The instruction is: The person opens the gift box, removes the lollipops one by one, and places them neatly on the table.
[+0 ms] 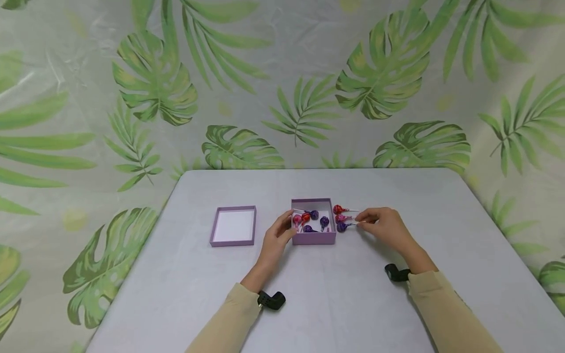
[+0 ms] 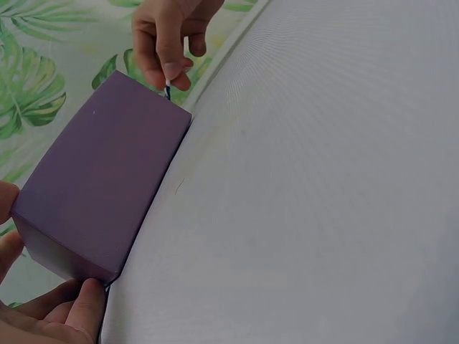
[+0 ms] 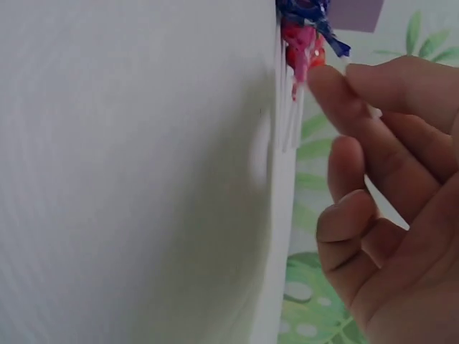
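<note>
A purple box with a white inside holds several wrapped lollipops, coloured purple, red and pink. My left hand grips the box at its left end, and its fingertips press the end wall low down in the left wrist view. To the right of the box my right hand pinches the white stick of a purple lollipop between thumb and index finger. The same blue-purple wrapper appears at the top of the right wrist view. A red lollipop and a pink lollipop lie just behind it, sticks pointing right.
A shallow purple-rimmed lid, white inside, lies left of the box. Both stand on a white-covered table. Behind the table's far edge hangs a leaf-patterned sheet. A black wrist device sits on each arm.
</note>
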The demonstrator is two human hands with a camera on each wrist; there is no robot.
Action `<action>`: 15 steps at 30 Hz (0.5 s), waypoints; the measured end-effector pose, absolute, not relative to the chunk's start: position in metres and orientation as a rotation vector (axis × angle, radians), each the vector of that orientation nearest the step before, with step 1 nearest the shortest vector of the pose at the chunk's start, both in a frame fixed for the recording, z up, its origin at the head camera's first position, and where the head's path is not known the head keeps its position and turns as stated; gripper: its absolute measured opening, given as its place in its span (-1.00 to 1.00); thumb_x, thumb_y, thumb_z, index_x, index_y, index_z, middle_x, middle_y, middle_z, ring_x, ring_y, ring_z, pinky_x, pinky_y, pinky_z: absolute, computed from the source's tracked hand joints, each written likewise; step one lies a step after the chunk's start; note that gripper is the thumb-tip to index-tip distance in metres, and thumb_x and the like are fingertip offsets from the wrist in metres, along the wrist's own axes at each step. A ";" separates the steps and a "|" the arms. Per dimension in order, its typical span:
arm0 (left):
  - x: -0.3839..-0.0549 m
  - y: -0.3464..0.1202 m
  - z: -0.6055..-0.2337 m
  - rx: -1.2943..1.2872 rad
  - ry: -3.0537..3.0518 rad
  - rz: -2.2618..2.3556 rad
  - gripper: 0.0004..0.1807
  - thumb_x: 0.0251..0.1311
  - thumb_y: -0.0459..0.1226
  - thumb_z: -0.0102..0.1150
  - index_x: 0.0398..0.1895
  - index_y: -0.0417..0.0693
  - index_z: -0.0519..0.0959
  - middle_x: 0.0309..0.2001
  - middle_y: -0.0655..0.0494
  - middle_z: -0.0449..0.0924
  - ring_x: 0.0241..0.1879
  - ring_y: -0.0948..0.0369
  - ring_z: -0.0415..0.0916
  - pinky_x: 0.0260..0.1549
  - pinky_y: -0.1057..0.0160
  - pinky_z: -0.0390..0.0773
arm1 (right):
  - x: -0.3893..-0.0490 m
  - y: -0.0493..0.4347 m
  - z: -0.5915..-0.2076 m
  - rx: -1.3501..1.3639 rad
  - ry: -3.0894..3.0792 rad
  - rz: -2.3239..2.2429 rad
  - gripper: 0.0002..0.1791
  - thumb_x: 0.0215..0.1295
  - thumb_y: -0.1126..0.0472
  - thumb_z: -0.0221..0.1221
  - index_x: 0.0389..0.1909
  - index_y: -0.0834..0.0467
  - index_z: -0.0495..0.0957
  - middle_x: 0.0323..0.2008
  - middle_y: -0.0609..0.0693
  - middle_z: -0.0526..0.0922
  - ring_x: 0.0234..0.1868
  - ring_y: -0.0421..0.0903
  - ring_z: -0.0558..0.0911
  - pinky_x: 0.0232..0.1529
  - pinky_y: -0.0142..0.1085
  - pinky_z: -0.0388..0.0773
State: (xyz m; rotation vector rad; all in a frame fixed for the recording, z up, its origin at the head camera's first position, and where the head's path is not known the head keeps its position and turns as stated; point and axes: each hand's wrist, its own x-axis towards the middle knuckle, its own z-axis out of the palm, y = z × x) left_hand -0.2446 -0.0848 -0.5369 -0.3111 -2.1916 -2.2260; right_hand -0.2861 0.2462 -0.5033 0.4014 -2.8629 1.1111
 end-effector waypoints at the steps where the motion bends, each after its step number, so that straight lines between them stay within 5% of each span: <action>1: -0.245 -0.085 -0.537 -0.308 -2.194 -2.226 -0.43 0.45 -0.32 0.08 0.50 0.04 0.33 0.45 -0.13 0.29 0.43 0.01 0.26 0.32 0.08 0.36 | -0.287 0.247 -0.503 0.401 -2.882 1.102 -0.89 0.28 0.20 0.33 -0.20 0.04 0.76 -0.28 -0.08 0.73 -0.22 -0.04 0.62 -0.22 -0.16 0.55; 15: -0.239 -0.084 -0.525 -0.331 -2.176 -2.255 -0.43 0.44 -0.39 0.06 0.49 -0.12 0.30 0.45 -0.26 0.25 0.44 -0.10 0.21 0.34 0.04 0.32 | -0.292 0.251 -0.505 0.495 -2.964 1.016 -0.92 0.28 0.23 0.36 -0.24 0.02 0.78 -0.31 -0.09 0.69 -0.31 -0.08 0.54 -0.29 -0.20 0.50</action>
